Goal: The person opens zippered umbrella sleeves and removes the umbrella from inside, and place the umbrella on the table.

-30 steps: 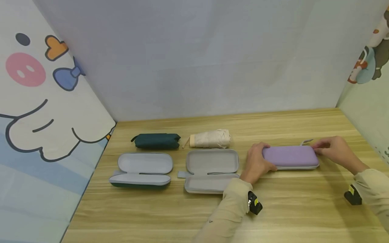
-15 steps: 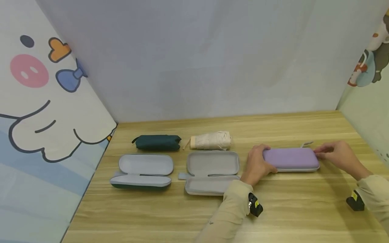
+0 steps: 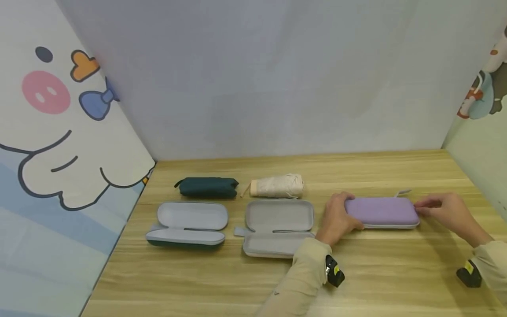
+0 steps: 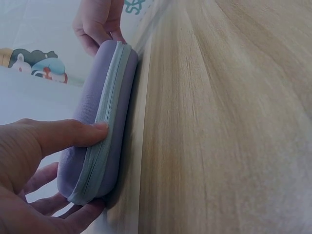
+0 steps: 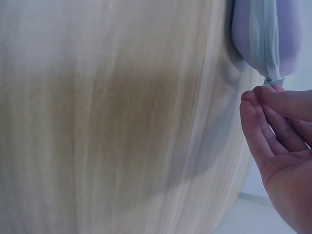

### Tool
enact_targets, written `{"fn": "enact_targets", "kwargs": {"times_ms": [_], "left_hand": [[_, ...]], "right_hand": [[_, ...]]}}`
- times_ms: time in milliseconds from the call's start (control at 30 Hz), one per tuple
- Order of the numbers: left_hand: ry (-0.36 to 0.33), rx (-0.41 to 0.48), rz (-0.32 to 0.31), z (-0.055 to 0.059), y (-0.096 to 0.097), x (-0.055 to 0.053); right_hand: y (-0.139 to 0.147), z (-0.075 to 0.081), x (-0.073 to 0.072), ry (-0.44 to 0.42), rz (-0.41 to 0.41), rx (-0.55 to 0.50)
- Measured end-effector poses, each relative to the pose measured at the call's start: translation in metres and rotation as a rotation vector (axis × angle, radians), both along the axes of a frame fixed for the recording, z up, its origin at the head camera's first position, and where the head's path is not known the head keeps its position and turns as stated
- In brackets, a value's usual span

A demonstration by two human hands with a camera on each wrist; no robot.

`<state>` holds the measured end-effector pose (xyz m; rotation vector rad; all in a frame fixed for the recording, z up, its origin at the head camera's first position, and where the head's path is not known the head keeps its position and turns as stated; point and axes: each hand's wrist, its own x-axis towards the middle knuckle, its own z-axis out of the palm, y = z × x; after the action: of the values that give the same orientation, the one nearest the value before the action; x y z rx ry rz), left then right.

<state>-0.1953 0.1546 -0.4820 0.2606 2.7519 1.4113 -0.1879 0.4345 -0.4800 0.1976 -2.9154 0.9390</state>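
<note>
From the head, the open green case [image 3: 192, 216] and cream case [image 3: 279, 215] look done, while the closed purple case [image 3: 382, 212], lengthwise left to right at the desk's [image 3: 396, 273] right, seems unfinished; from the left wrist, the left hand's [image 4: 24, 151] fingers grip one end; from the right wrist, the right hand's [image 5: 292, 168] fingers pinch the zip pull [image 5: 268, 82] at the other.

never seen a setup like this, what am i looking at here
No machine here: a person works bare-handed. The wide picture comes from a camera worn on the head; the two close ones come from wrist cameras. On the wooden table lie a dark green bundle and a cream bundle, probably folded umbrellas, and in front of them a green case and a cream case, both open. The left hand holds one end of a purple case, lid down, while the right hand pinches what looks like its zip pull at the other end.
</note>
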Motion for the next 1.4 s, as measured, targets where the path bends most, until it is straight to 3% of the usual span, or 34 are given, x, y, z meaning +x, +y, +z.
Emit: {"fn": "enact_targets", "kwargs": {"times_ms": [933,1400], "left_hand": [[0.0,0.037,0.0,-0.001,-0.002,0.001],[-0.02,0.064,0.055,0.002,-0.001,0.003]], "right_hand": [[-0.001,-0.003,0.015,-0.063,-0.027,-0.068],[-0.003,0.003,0.029,-0.087,-0.054,-0.137]]}}
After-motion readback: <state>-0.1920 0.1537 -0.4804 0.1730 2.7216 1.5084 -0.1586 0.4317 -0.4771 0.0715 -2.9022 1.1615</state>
